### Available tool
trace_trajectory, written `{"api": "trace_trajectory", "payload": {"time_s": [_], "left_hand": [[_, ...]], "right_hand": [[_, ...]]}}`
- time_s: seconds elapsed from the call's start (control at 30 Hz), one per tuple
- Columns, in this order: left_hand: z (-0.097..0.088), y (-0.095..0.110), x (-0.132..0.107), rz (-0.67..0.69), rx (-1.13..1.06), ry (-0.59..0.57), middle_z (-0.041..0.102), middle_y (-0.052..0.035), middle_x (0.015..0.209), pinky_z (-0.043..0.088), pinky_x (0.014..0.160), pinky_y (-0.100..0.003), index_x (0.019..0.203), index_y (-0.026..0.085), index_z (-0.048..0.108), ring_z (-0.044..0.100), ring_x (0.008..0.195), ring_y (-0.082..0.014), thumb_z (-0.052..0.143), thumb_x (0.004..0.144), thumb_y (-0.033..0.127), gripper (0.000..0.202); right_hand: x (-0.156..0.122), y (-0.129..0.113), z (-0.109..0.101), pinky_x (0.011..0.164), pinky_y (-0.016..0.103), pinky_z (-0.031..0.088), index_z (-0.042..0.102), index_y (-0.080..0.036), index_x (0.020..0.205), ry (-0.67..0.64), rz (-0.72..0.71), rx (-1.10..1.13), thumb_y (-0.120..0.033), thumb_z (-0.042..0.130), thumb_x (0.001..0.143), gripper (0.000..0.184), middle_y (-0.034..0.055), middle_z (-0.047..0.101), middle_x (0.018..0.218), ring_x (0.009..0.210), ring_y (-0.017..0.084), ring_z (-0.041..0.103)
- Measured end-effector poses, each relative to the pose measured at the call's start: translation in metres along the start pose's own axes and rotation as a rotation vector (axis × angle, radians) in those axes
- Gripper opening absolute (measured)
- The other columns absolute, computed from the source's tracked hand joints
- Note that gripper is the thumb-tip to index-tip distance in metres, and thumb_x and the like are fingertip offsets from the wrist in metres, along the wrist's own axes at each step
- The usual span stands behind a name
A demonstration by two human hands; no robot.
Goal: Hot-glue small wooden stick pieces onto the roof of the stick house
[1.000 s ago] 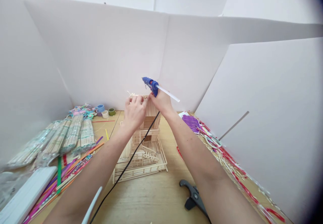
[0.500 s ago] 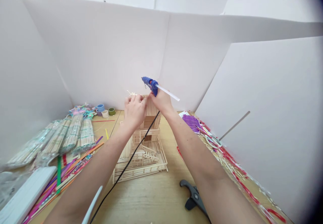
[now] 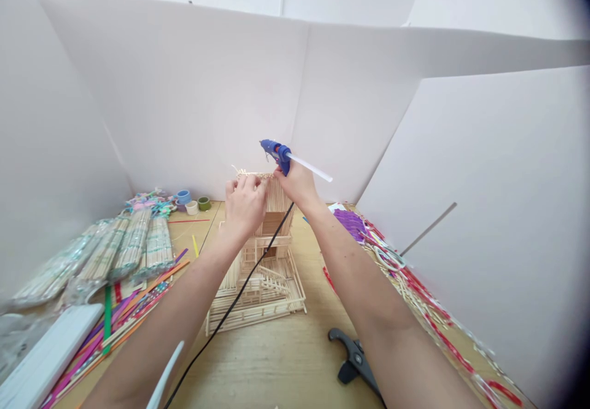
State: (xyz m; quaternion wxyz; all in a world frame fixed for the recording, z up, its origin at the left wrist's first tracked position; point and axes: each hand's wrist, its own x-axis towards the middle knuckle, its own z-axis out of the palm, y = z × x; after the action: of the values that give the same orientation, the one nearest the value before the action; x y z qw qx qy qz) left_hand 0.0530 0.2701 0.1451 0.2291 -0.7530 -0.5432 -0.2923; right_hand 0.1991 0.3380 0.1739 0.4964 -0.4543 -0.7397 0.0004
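Right hand (image 3: 295,182) is clamped round a blue glue gun (image 3: 278,154), its black cord (image 3: 239,292) trailing across a wooden stick house (image 3: 276,197). Left hand (image 3: 244,207), fingers curled together, presses the house's top edge. House stands mid-counter (image 3: 304,360), beside a black clamp (image 3: 354,360).

White folding board panels (image 3: 175,89) stand around three sides of a light wooden tabletop (image 3: 286,372), softly and evenly lit.

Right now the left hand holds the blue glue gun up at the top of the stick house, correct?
No: the right hand, not the left, holds the blue glue gun up at the top of the stick house. The head view shows it.
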Motion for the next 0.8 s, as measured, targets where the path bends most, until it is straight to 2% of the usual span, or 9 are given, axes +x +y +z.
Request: {"api": "trace_trajectory", "payload": {"time_s": [0.1,0.4,0.53,0.7,0.8], "left_hand": [[0.0021,0.0023,0.0000,-0.001,0.034,-0.015,0.067,-0.0125,0.112,0.033,0.089,-0.046,0.124,0.022,0.066,0.056,0.106,-0.0302,0.046,0.097,0.018,0.033],[0.0059,0.0054,0.0033,-0.021,0.013,-0.019,0.066,-0.0117,0.111,0.034,0.089,-0.046,0.132,0.023,0.062,0.056,0.109,-0.0297,0.044,0.097,0.017,0.039],[0.0046,0.0056,0.0015,-0.026,0.001,-0.016,0.066,-0.0119,0.111,0.034,0.089,-0.046,0.131,0.023,0.063,0.056,0.109,-0.0295,0.044,0.097,0.016,0.039],[0.0029,0.0029,0.0000,-0.023,0.009,0.016,0.066,-0.0120,0.113,0.034,0.089,-0.046,0.134,0.024,0.061,0.056,0.107,-0.0298,0.043,0.099,0.018,0.040],[0.0021,0.0008,0.0022,-0.013,0.034,0.018,0.066,-0.0124,0.112,0.034,0.088,-0.046,0.135,0.024,0.061,0.056,0.106,-0.0305,0.043,0.098,0.018,0.041]], "right_hand": [[0.0002,-0.0004,0.0010,0.085,0.044,0.056,0.067,-0.016,0.113,-0.001,0.003,-0.018,-0.017,0.056,0.081,0.033,0.0090,0.075,0.095,0.087,0.031,0.070],[-0.0008,-0.0035,0.0012,0.086,0.044,0.055,0.066,-0.016,0.114,-0.014,-0.005,-0.049,-0.016,0.055,0.082,0.033,0.0108,0.076,0.101,0.092,0.031,0.070],[-0.0004,-0.0038,0.0007,0.084,0.043,0.055,0.066,-0.016,0.111,-0.024,-0.005,-0.070,-0.017,0.056,0.082,0.031,0.0098,0.075,0.092,0.087,0.030,0.070],[0.0001,-0.0044,-0.0010,0.087,0.043,0.055,0.066,-0.017,0.111,0.013,0.008,-0.007,-0.018,0.056,0.081,0.031,0.0089,0.075,0.098,0.089,0.029,0.070],[0.0005,-0.0052,-0.0007,0.085,0.041,0.055,0.066,-0.017,0.113,0.008,0.012,0.030,-0.016,0.056,0.080,0.035,0.0078,0.075,0.095,0.087,0.028,0.069]]}}
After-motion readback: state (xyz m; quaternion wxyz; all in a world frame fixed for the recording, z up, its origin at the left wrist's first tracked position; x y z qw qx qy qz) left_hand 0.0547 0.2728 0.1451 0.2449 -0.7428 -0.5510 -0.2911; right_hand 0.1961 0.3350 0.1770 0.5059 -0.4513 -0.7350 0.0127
